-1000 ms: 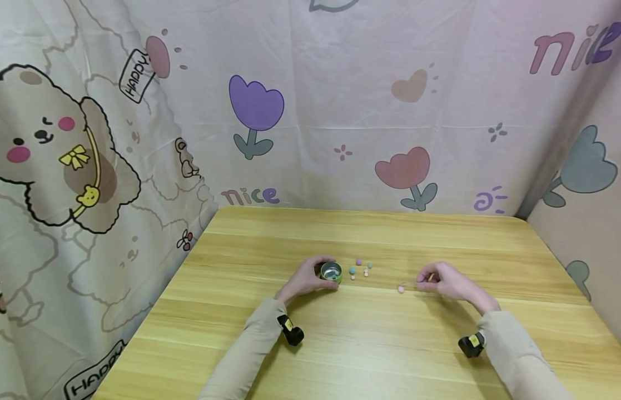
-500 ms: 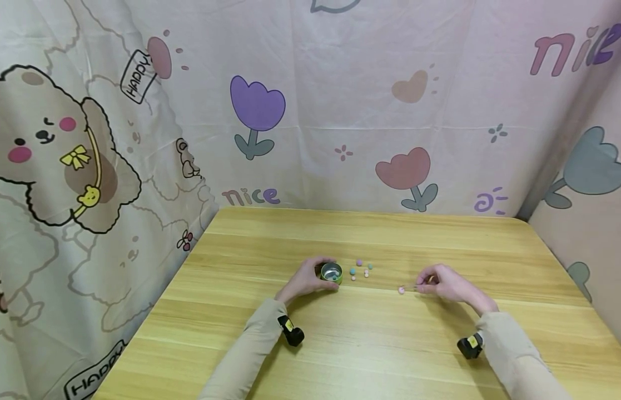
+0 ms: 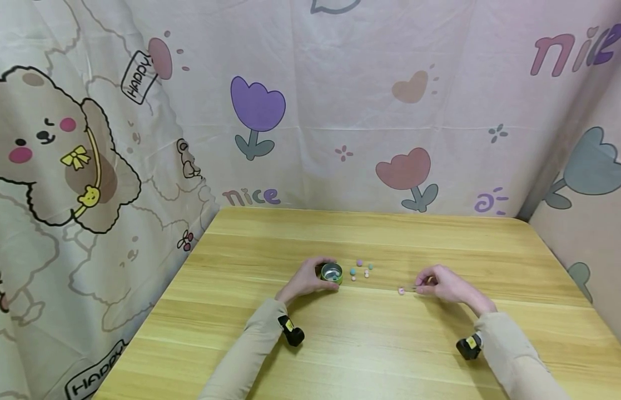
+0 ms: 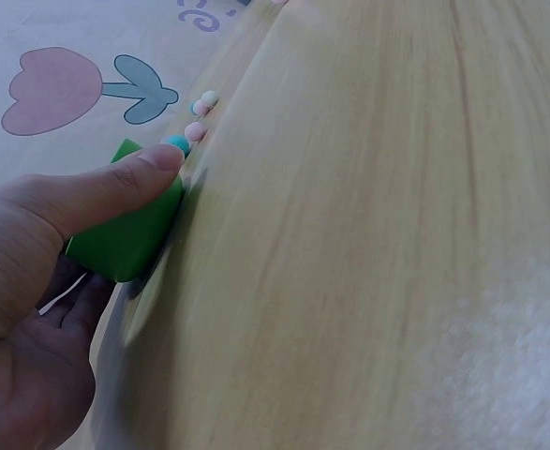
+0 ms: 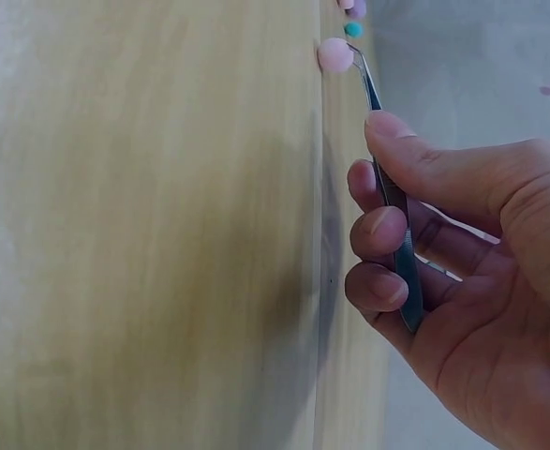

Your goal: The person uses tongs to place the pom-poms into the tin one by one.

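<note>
My left hand (image 3: 306, 279) grips a small green tin (image 4: 129, 239), thumb on the near side and fingers round the far side. Seen from above, the tin is open and shiny inside, with a few small bits at the bottom too tiny to tell. In my right hand (image 3: 444, 284) is a pair of metal tweezers (image 5: 408, 267) with bent tips, pinched between thumb and fingers. Those tips are at a pink ball (image 5: 335, 55) on the tabletop and seem to touch its side; whether they clasp it I cannot tell.
Between tin and tweezers, nearer the tin, lie several small balls, among them a turquoise one (image 3: 352, 271), a purple one (image 3: 359, 263) and a mint one (image 3: 370, 266). The wooden table (image 3: 370, 344) ends at a printed curtain (image 3: 315, 166) behind and at both sides.
My right hand has shifted very slightly left and toward me, bringing the tweezer tips to the pink ball. The left hand and the tin have stayed put.
</note>
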`<state>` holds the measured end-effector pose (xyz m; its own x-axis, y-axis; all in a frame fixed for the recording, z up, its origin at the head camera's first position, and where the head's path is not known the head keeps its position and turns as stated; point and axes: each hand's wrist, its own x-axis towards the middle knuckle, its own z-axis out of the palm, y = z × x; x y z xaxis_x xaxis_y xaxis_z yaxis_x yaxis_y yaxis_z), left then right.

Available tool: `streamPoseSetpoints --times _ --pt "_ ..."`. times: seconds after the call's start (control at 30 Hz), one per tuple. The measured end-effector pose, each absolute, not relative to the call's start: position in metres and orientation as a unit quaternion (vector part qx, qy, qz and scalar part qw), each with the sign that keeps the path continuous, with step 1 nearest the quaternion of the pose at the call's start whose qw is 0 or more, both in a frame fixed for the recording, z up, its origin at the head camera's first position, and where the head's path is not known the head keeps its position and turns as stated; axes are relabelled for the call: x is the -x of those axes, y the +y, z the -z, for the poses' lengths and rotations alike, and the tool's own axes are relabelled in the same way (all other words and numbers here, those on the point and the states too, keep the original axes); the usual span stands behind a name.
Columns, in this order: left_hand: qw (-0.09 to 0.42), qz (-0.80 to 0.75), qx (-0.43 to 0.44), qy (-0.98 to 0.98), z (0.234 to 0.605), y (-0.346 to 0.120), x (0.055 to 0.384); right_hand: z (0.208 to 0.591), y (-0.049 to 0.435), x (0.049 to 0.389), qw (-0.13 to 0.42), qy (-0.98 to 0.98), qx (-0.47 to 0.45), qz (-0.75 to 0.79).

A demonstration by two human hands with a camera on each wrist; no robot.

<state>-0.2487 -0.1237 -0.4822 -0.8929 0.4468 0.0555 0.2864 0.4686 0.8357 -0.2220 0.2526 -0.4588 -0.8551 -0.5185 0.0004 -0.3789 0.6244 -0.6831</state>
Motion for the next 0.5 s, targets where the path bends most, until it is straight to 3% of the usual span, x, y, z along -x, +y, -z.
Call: streamPoseSetpoints --times 0.5 --pt "0.088 -0.467 -0.221 0.852 0.4815 -0.1248 0.2485 0.4578 0.2503 0.2209 0.094 0.897 0.247 0.353"
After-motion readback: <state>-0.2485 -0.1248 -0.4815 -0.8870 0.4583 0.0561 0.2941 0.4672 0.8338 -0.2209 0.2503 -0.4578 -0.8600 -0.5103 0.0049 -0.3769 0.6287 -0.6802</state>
